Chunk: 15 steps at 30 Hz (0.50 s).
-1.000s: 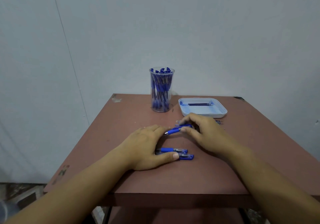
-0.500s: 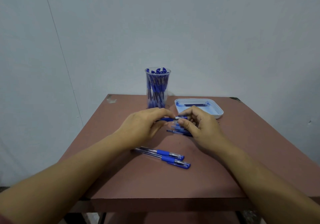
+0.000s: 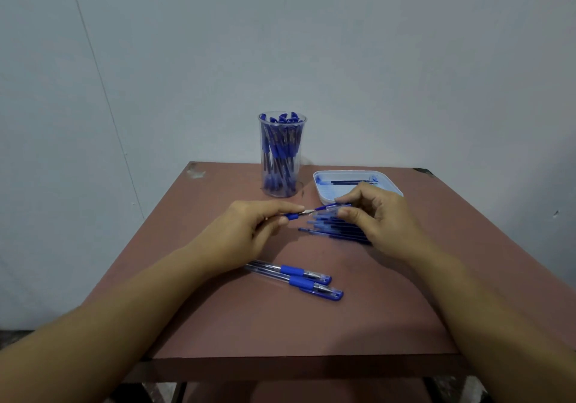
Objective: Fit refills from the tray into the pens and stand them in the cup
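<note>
My left hand [image 3: 249,231] pinches the blue grip end of a pen [image 3: 308,212] held above the table. At the pen's other end my right hand [image 3: 377,218] pinches the cap end. Under the hands lies a small pile of blue pens [image 3: 336,231]. Two capped pens [image 3: 299,279] lie side by side nearer to me. A clear plastic cup [image 3: 282,156] full of blue pens stands at the back. The white tray [image 3: 324,190] to its right holds a dark refill [image 3: 349,182].
The brown table [image 3: 280,324] ends close to a grey wall behind the cup and tray. Its front edge lies near my forearms. Chipped spots mark the back corners.
Both hands rose from the table with one pen between them. My left hand left the two near pens, which now lie uncovered. The camera view shifted slightly.
</note>
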Each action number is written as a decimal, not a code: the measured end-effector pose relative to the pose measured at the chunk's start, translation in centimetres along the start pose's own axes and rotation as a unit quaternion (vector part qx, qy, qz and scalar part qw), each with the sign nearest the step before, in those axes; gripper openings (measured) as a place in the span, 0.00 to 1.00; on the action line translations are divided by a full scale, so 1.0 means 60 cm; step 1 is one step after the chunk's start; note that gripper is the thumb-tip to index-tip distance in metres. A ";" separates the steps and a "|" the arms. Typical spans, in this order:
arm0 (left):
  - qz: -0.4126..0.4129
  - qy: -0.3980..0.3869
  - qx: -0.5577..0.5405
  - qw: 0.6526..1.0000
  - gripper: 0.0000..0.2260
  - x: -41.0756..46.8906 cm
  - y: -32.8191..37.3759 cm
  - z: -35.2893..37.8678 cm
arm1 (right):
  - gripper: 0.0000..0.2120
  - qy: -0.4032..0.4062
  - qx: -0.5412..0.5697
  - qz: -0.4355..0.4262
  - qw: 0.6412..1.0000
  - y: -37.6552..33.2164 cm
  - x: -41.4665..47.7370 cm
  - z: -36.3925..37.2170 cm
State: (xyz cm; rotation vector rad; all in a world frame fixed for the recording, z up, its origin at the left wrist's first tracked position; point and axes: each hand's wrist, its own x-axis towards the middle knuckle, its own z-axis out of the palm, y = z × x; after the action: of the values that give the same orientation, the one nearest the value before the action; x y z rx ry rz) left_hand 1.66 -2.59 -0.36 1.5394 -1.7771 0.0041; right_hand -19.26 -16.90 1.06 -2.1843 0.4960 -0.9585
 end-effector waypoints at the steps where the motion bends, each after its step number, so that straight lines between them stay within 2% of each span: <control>1: -0.007 0.001 -0.018 1.000 0.13 0.000 -0.001 -0.004 | 0.08 -0.007 0.000 0.007 1.000 0.001 -0.001 -0.004; 4: -0.027 0.013 -0.055 0.998 0.12 0.001 -0.004 -0.005 | 0.05 -0.047 -0.053 0.006 0.997 0.006 -0.001 0.000; 8: -0.051 0.019 -0.070 0.996 0.08 0.002 -0.009 -0.002 | 0.04 -0.133 -0.176 -0.049 0.974 0.006 -0.003 0.010; 12: -0.052 0.024 -0.048 0.997 0.09 0.002 -0.019 -0.003 | 0.06 -0.196 -0.217 -0.038 0.956 0.001 -0.009 0.015; 15: -0.046 0.022 -0.043 0.998 0.09 0.001 -0.019 -0.001 | 0.08 -0.204 -0.229 -0.045 0.951 0.000 -0.009 0.017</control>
State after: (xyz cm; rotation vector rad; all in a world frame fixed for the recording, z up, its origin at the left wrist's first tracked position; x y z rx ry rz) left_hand 2.63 -2.92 -0.80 1.5463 -1.6506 -0.0825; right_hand -18.87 -16.14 0.27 -2.7535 0.4519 -0.4330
